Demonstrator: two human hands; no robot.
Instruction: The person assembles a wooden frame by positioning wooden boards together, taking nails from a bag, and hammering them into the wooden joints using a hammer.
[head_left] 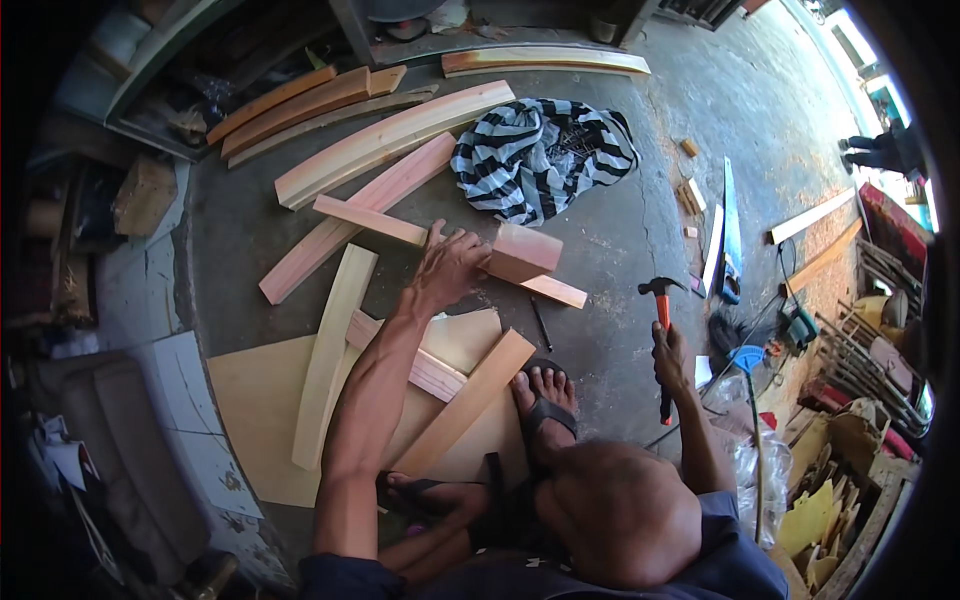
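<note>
My left hand [448, 268] is bent over a narrow wooden strip [370, 220], its fingers curled down onto it; their tips are partly hidden. Right beside those fingers, a squared wooden block [525, 252] rests across the strip, whose far end [560, 291] pokes out past it. On the right, my right hand [670, 356] is closed round the orange-and-black handle of a claw hammer [661, 300], held with its dark head up, away from the wood. A dark pencil-like stick [540, 322] lies on the floor between the block and my sandalled foot [548, 400].
Beyond the block sits a black-and-white striped cloth [490, 150] holding nails. Curved wooden pieces [390, 140] lie at far left; more planks [335, 360] rest on a flat board [250, 400] near my left arm. Rightward are a handsaw [730, 230], cables and scrap wood [810, 520].
</note>
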